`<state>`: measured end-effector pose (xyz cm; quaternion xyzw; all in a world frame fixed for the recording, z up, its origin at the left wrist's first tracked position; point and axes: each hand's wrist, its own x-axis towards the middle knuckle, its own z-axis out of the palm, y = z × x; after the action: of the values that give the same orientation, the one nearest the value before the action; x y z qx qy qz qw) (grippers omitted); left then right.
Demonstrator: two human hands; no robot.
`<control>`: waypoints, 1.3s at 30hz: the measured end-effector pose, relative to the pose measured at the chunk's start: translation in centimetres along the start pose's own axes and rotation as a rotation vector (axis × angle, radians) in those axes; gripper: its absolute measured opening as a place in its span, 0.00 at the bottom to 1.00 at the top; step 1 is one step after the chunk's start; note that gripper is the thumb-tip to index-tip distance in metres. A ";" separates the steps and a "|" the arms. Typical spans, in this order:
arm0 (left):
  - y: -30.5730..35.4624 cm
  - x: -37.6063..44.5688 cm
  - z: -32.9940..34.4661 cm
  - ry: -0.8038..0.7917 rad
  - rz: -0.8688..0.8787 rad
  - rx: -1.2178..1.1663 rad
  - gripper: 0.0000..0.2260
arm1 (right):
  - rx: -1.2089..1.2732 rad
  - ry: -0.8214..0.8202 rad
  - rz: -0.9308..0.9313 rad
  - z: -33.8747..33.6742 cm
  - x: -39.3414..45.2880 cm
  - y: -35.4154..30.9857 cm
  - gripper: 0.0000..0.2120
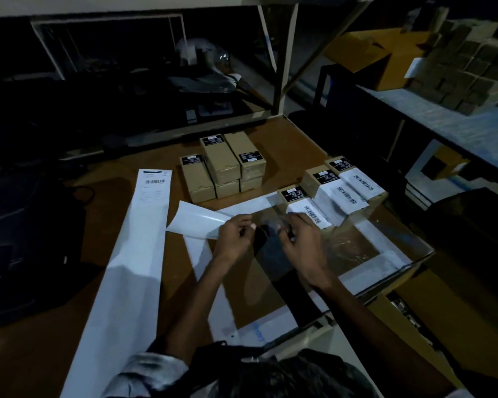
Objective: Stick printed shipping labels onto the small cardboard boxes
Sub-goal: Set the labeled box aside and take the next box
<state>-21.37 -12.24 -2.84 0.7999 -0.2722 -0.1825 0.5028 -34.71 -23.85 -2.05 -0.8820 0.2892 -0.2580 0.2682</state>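
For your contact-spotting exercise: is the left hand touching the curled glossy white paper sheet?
Touching. The head view shows the left hand gripping the curled white sheet's edge.

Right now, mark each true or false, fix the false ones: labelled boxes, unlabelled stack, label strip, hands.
1. Three boxes at right carry white barcode labels. True.
2. The stacked boxes at the back carry white labels too. False: only small black stickers show.
3. The long paper strip lies left of both hands. True.
4. The left hand rests empty on the table. False: it pinches a curled white sheet.
5. The right hand is beside the nearest labelled box. True.
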 end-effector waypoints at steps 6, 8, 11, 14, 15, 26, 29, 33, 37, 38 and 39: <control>-0.5 3.7 -5.7 0.282 -0.053 0.000 0.11 | 0.094 -0.098 -0.083 0.9 7.5 -3.6 0.10; -0.4 5.4 -6.6 0.347 -0.049 -0.033 0.12 | 0.107 -0.119 -0.139 1.2 11.4 -5.0 0.11; 0.3 7.5 -6.8 0.375 -0.092 -0.115 0.21 | 0.090 -0.206 -0.144 2.6 17.6 -6.6 0.12; 1.7 9.6 -6.3 0.396 -0.120 -0.044 0.31 | 0.094 -0.273 -0.155 4.4 22.9 -8.2 0.13; 2.1 10.2 -6.1 0.408 -0.131 0.001 0.33 | 0.094 -0.288 -0.169 5.1 24.4 -8.8 0.13; 2.1 13.2 -4.7 0.468 -0.205 0.148 0.24 | -0.272 -0.544 -0.192 12.2 33.8 -8.8 0.23; 2.3 12.8 -4.5 0.481 -0.194 0.122 0.19 | -0.257 -0.535 -0.217 12.2 33.7 -8.8 0.19; 2.5 11.4 -4.1 0.485 -0.133 0.138 0.20 | -0.188 -0.509 -0.229 10.9 32.8 -9.1 0.16; 3.8 7.6 -3.3 0.556 -0.075 0.089 0.16 | -0.111 -0.453 -0.248 8.3 30.3 -9.7 0.17; 3.7 6.3 -3.0 0.557 -0.071 0.080 0.16 | -0.081 -0.438 -0.261 7.6 29.4 -9.7 0.17; 4.0 4.8 -3.0 0.539 -0.075 0.051 0.16 | -0.051 -0.422 -0.276 6.9 28.1 -9.8 0.17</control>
<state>-16.91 -14.52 1.93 0.8415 -0.1033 0.0255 0.5296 -7.24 -33.11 7.50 -0.9539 0.1102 -0.0948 0.2625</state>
